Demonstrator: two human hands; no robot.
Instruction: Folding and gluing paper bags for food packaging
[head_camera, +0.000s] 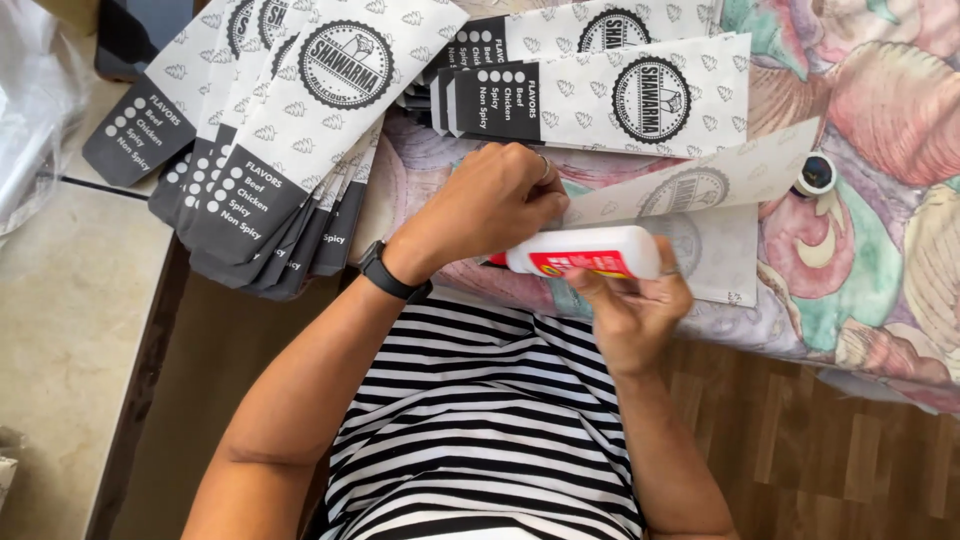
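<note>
My right hand (632, 310) grips a white glue bottle (585, 252) with a red label, held sideways, its nozzle pointing left. My left hand (490, 205) is closed over the nozzle end, next to the lower edge of a white printed paper sleeve (730, 175) whose flap is lifted. A black band sits on my left wrist and a ring on one finger. The nozzle tip is hidden behind my left hand. A small dark bottle cap (816, 174) lies at the sleeve's right end.
A fanned pile of white-and-grey printed paper sleeves (290, 130) lies at the left, and several more (600, 95) lie behind my hands. All rest on a flowery patterned cloth (880, 100). A beige tiled surface (70, 300) is at far left, wood floor (800, 440) below.
</note>
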